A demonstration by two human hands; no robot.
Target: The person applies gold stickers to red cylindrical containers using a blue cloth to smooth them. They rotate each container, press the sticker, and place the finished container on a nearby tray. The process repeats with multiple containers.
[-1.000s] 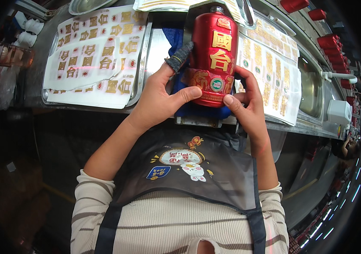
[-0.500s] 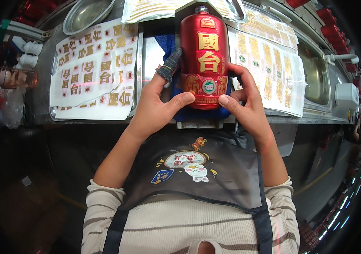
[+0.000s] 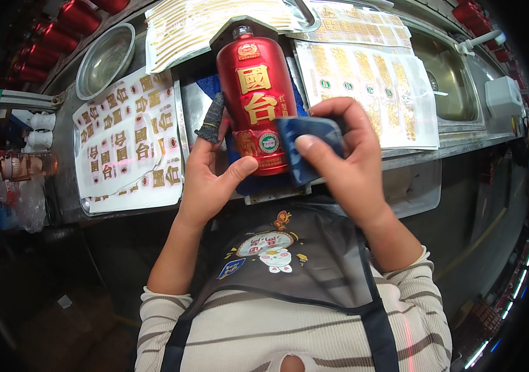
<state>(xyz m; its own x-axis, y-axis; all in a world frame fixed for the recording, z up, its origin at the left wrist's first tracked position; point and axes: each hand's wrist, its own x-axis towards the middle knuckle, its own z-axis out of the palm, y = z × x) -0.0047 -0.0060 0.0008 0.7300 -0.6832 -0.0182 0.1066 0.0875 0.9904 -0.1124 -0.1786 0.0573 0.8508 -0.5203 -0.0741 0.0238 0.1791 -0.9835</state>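
Observation:
A glossy red bottle (image 3: 253, 77) with gold characters and a green-and-white round emblem lies neck away from me in a metal cradle (image 3: 277, 196). My left hand (image 3: 205, 180), a dark grey fabric sleeve (image 3: 213, 118) over its index finger, grips the bottle's lower left side, thumb on the front. In my right hand (image 3: 351, 161) is a flat, dark blue pad (image 3: 304, 146), pinched between thumb and fingers. The pad is against the bottle's lower right side and covers part of it. Blue cloth (image 3: 207, 85) shows under the bottle.
Sheets of gold character decals (image 3: 131, 139) lie left, more gold decal sheets (image 3: 363, 93) right, and striped strips (image 3: 190, 31) behind. A metal bowl (image 3: 106, 61) stands far left. At the right are a sink (image 3: 441, 74) and a white container (image 3: 504, 98). Red bottles (image 3: 75, 18) stand at upper left.
My right hand has left the bottle's lower edge and now holds the blue pad against its right side. My left hand stays on the bottle. The whole view has turned and shifted.

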